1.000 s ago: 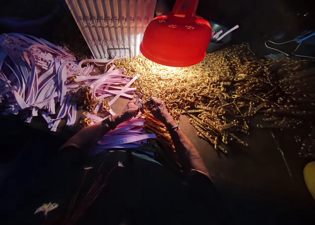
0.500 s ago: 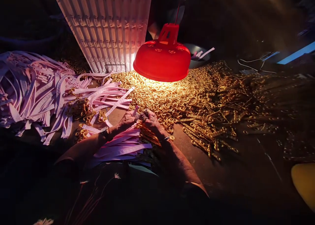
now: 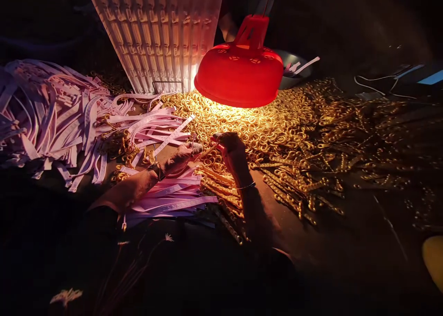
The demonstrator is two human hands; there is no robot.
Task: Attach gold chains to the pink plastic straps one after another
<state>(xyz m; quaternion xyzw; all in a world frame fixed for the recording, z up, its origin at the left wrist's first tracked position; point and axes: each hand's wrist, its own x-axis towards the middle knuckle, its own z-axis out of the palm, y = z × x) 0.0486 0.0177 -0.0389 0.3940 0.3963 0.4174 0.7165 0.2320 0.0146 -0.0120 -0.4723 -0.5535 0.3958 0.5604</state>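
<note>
My left hand (image 3: pixel 182 158) is closed on a pink strap (image 3: pixel 193 140), whose narrow end pokes up between thumb and fingers. Its fingertips look dark, as if covered. To its right, my right hand (image 3: pixel 234 146) is bent over the gold rings (image 3: pixel 263 124), its fingers pinched together; what they hold, if anything, is too small to make out. A thin pale strip shows between the two hands. Below my left hand lies a bundle of pink straps (image 3: pixel 173 198). Gold ring chains (image 3: pixel 223 187) lie under my right wrist.
A red lamp (image 3: pixel 238 74) hangs low over the ring pile. Behind it stands a ribbed panel (image 3: pixel 162 34). A large heap of pink straps (image 3: pixel 51 117) lies left; more gold chains (image 3: pixel 294 182) spread right. A bowl (image 3: pixel 294 62) with strap pieces sits behind the lamp.
My right hand has parted from my left and moved up and right onto the rings. My left hand stays near its place. The whole view has shifted slightly.
</note>
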